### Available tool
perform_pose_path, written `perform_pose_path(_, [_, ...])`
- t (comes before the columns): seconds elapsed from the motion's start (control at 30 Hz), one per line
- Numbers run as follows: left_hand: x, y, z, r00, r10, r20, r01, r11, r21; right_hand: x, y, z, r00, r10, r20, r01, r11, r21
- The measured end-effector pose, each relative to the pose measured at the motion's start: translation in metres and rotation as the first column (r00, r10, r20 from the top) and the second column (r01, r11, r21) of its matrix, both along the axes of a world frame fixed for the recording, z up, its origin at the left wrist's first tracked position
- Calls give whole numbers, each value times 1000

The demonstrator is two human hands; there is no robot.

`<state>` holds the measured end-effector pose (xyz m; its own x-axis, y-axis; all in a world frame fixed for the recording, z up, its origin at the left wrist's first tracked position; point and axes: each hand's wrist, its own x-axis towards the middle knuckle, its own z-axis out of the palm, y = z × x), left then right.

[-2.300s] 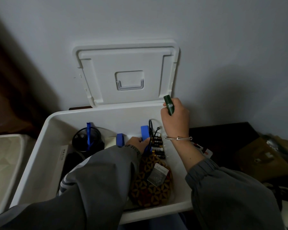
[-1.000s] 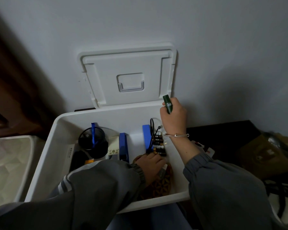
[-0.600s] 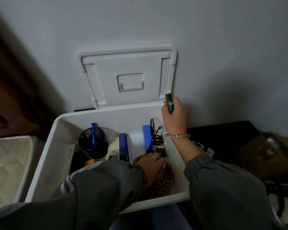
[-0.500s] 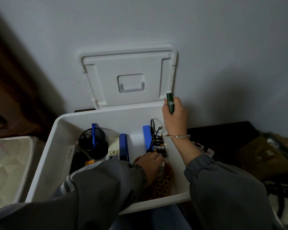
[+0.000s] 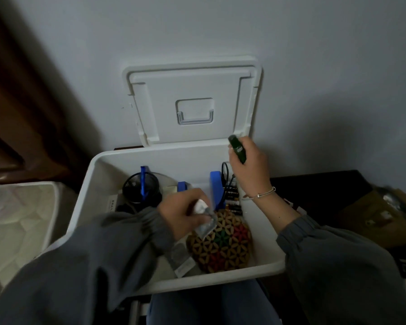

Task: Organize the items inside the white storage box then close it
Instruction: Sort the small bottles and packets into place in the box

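Left hand pinches a floppy clear packet over the white storage box; right hand grips a green cylinder.

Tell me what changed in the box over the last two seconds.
The left hand came down onto the mat, took hold of a clear packet and lifted it off. The right hand still grips the green tube over the back corner of the box; the lid stays open.
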<state>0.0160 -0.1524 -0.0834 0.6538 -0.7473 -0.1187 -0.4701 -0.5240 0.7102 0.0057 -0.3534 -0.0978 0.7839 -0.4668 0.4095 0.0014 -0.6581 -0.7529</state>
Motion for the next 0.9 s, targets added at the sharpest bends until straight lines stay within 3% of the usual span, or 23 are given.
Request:
perform_pose_path(0.1, [-2, 59, 14, 982, 147, -119, -156, 986, -67, -18, 27, -2, 935, 303, -187, -310, 951, -11])
perform_pose_path(0.23, [-11, 115, 0, 918, 273, -288, -307, 948, -80, -42, 67, -17, 647, 529, -549, -608, 793, 47])
perform_pose_path(0.3, [-14, 130, -11, 890, 347, -295, -380, 923, -62, -46, 83, -26, 510, 504, -697, -689, 724, 20])
perform_pose_path(0.37, [-15, 137, -19, 857, 411, -310, -446, 894, -48, -43, 95, -35, 446, 422, -789, -725, 687, -42])
perform_pose_path(0.47, [-17, 134, -22, 804, 454, -384, -516, 854, -69, -37, 111, -52, 425, 298, -855, -702, 705, -103])
perform_pose_path(0.63, [-17, 129, -16, 790, 474, -388, -542, 836, -81, -27, 129, -79, 381, 102, -919, -696, 686, -213])
perform_pose_path(0.9, [-18, 127, -13, 735, 474, -484, -577, 813, -79, -24, 130, -86, 287, 63, -956, -637, 757, -141])
